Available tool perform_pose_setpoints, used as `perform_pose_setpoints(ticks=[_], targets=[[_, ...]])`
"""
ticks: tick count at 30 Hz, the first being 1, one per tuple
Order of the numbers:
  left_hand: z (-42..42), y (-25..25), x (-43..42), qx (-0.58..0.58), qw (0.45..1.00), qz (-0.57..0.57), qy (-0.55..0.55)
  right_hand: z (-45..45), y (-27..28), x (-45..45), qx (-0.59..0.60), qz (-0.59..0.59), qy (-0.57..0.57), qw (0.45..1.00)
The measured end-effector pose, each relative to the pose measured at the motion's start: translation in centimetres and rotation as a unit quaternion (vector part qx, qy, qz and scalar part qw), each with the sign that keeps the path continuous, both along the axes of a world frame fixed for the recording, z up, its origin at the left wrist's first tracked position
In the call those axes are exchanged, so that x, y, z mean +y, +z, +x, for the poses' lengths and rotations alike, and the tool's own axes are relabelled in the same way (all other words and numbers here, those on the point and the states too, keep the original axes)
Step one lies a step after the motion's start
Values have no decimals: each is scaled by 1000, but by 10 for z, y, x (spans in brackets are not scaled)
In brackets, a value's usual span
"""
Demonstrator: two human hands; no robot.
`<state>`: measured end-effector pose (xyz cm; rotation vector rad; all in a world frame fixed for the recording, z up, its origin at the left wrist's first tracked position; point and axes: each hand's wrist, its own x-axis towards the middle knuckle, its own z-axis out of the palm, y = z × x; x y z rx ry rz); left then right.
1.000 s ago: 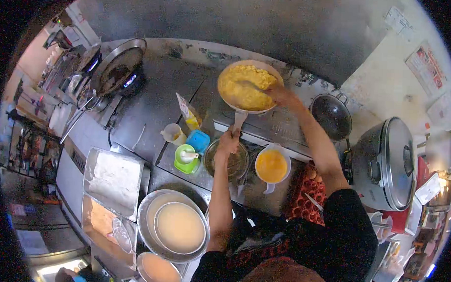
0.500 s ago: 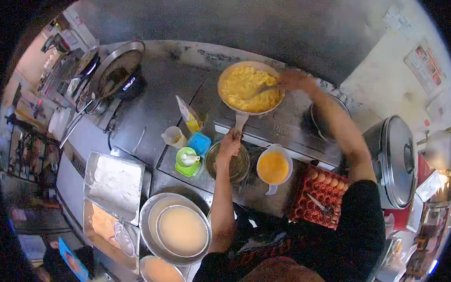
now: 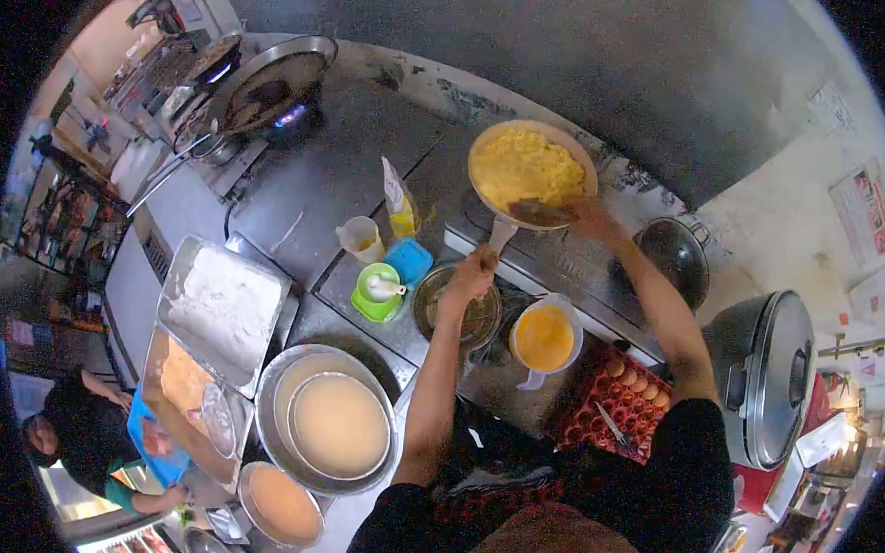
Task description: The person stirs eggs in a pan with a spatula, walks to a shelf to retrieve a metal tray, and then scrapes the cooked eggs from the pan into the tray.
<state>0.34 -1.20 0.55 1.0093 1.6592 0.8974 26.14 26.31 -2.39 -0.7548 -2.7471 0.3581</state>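
My left hand (image 3: 472, 276) is closed around the pale handle of a frying pan (image 3: 589, 170), which is over the stove top. Yellow scrambled eggs (image 3: 524, 162) fill the pan. At the pan's near right edge, my right hand (image 3: 598, 221) grips a spatula (image 3: 537, 213) whose blade lies against the eggs. Below the left hand is a round metal bowl (image 3: 432, 310), partly hidden by the wrist. A clear jug of beaten egg (image 3: 544, 339) stands right of that bowl. Further right, a red egg tray (image 3: 584, 418) holds several eggs and a slim metal utensil.
A green container (image 3: 373, 303), a blue container (image 3: 410, 261) and a cup (image 3: 361, 239) stand left of the bowl. A wok (image 3: 274, 85) sits at far left, a dark pot (image 3: 672, 260) and large lidded cooker (image 3: 741, 375) at right. A co-worker (image 3: 86, 440) is at lower left.
The spatula and my right hand have moved from the pan's right side toward its near edge. My left hand still holds the handle. The view has turned, and more of the co-worker shows.
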Motion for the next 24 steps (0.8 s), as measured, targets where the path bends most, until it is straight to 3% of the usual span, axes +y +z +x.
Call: perform_pose_setpoints(ticks=[1, 3, 6, 10, 12, 13, 17, 19, 22, 24], targets=[[-1, -7, 0, -19, 1000, 14, -5, -12, 0, -12, 10, 5, -14, 1000], [-5, -17, 2, -52, 997, 45, -21, -37, 61, -39, -29, -139, -131, 981], [3, 7, -5, -18, 998, 55, 9, -43, 127, -43, -58, -27, -85, 994], [0, -6, -2, -65, 997, 43, -2, -66, 82, 4, 45, -67, -115, 990], [3, 20, -4, -18, 999, 25, -4, -84, 44, 6, -4, -15, -112, 994], [3, 5, -4, -65, 998, 22, 10, -93, 31, -3, -37, 9, -111, 993], [2, -2, -7, -72, 996, 45, 21, -74, 41, -41, -135, 159, -68, 976], [2, -9, -8, -98, 994, 48, 32, -49, 74, -10, -311, 36, -81, 946], [3, 5, -2, -64, 998, -20, 18, -26, 206, -32, -220, 114, -51, 967], [3, -4, 1, -18, 1000, 10, 20, -19, 244, -30, -261, 109, -33, 959]])
